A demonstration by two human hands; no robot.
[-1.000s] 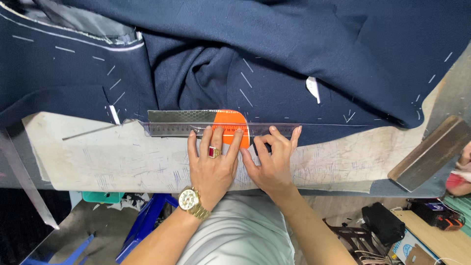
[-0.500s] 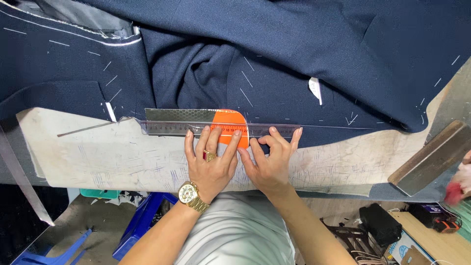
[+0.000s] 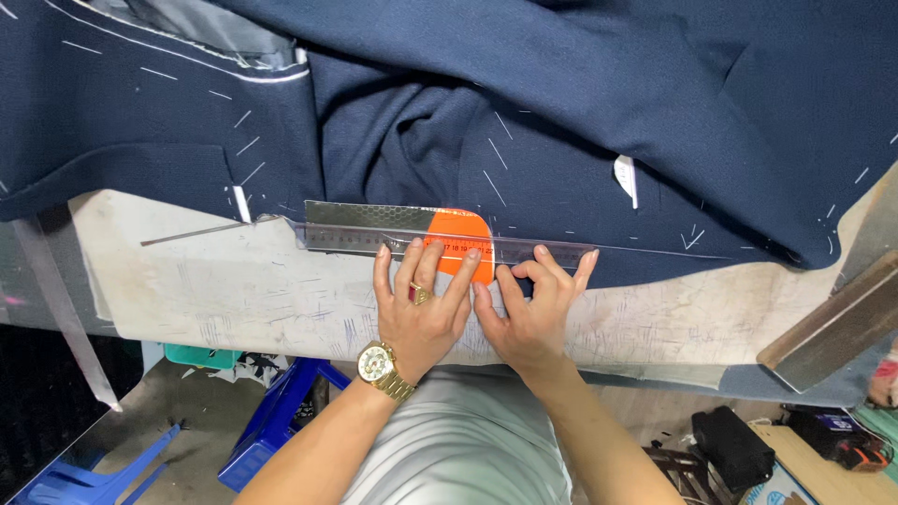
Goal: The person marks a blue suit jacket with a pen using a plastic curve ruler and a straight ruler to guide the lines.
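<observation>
A worn, pen-scuffed pale worktable [image 3: 234,290] fills the lower part of the view, with a floor below it cluttered by blue plastic stools [image 3: 271,425] and a dark bag [image 3: 734,449]. Draped over the table's far side lies a navy jacket [image 3: 524,103], marked with white chalk dashes and basting stitches.

Along the jacket's lower edge lies one clear plastic ruler [image 3: 449,245] with an orange chalk piece or guide [image 3: 460,245] under or against it; which of the two, I cannot tell. The left hand [image 3: 423,313], wearing a red-stoned ring and a gold wristwatch [image 3: 382,367], lies flat with fingers spread, tips pressing on the ruler. The right hand [image 3: 535,313] rests just beside it, fingers bent, tips on the ruler's near edge. Neither hand grips anything; both press down.

The ruler looks thin, light and stiff yet slightly flexible, and likely slides easily on the wool, so firm fingertip pressure spread along its length suits it best. The cloth looks soft, heavy and apt to shift or ruck.

Count: one ruler, one orange piece, one jacket, two hands, one wooden block [image 3: 828,323] at the right.
</observation>
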